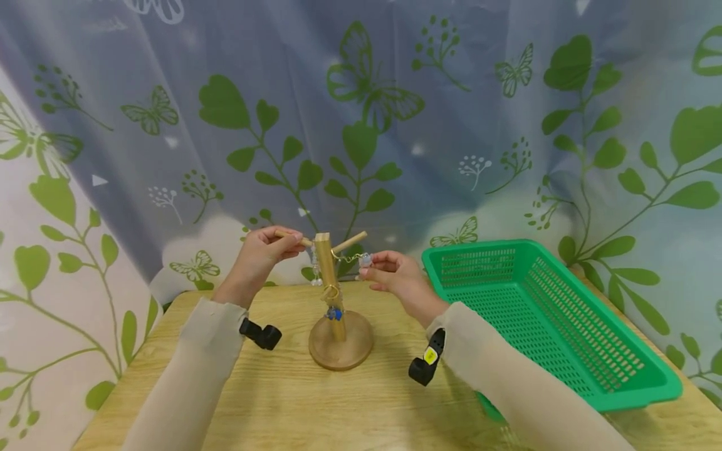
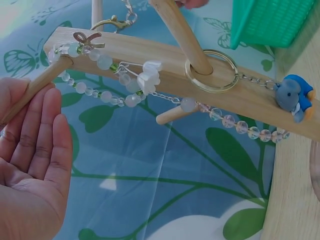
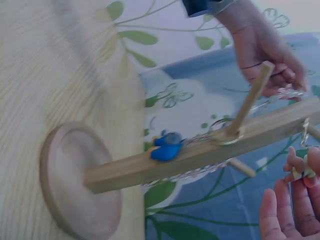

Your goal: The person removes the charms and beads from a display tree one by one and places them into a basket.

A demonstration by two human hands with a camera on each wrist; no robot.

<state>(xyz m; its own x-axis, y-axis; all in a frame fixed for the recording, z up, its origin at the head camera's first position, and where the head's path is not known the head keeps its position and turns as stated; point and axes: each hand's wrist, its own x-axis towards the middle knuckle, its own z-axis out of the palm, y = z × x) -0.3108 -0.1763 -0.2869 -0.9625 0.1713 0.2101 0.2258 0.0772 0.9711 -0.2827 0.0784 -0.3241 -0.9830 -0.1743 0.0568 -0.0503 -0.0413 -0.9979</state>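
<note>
Left hand [image 1: 255,262]: thumb and forefinger pinch the left peg [image 2: 36,89], the other fingers lying nearly straight. Right hand [image 1: 405,285]: fingertips pinch a small grey charm [image 1: 366,259], its chain [image 1: 351,257] running to the post of the wooden stand [image 1: 326,266].

At the chain's far end, a gold clasp [image 2: 114,23] lies at the foot of the right peg [image 1: 351,242]. I cannot tell whether it fully encircles that peg.

Also noted: a bead bracelet [image 2: 105,62] on the left peg, a key ring [image 2: 237,72] with a blue figure [image 2: 299,92] on the front peg [image 2: 186,37], and pink beads [image 2: 242,127] near the lower peg [image 2: 175,114]. The green basket [image 1: 598,326] stands on the table to my right.

Risks, in my judgement: if I let the charm drop suddenly, it could swing into the post. Pulling it outward could drag the clasp along the peg and tip the stand, whose round base [image 1: 352,351] is narrow for its height. Sliding my left grip outward could carry the bracelet off the peg's end.
</note>
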